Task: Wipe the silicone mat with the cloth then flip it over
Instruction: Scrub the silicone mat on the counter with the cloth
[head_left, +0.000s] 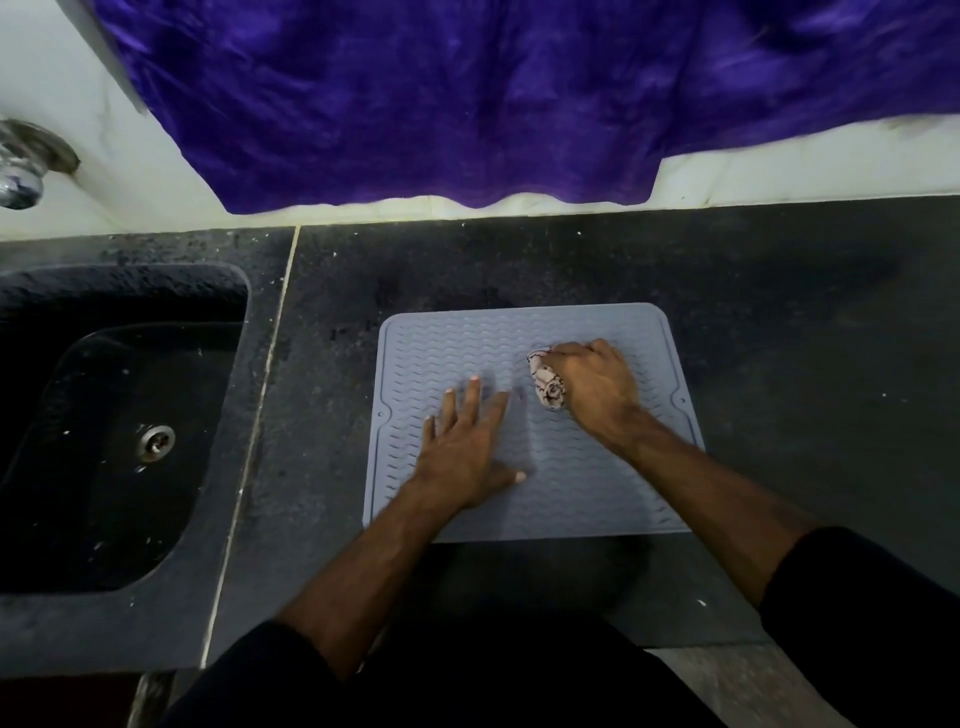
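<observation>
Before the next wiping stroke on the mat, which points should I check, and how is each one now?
1. Right hand grips the cloth: ok.
2. Cloth touches the silicone mat: ok.
3. Left hand presses flat on the mat to steady it: ok.
4. Mat lies flat on the counter: ok.
5. Mat apart from the sink: ok.
6. Mat surface already clean: cannot tell.

Dim, soft; edges seemingly warped.

Head camera looks steeply down, close over the counter (779, 312)
</observation>
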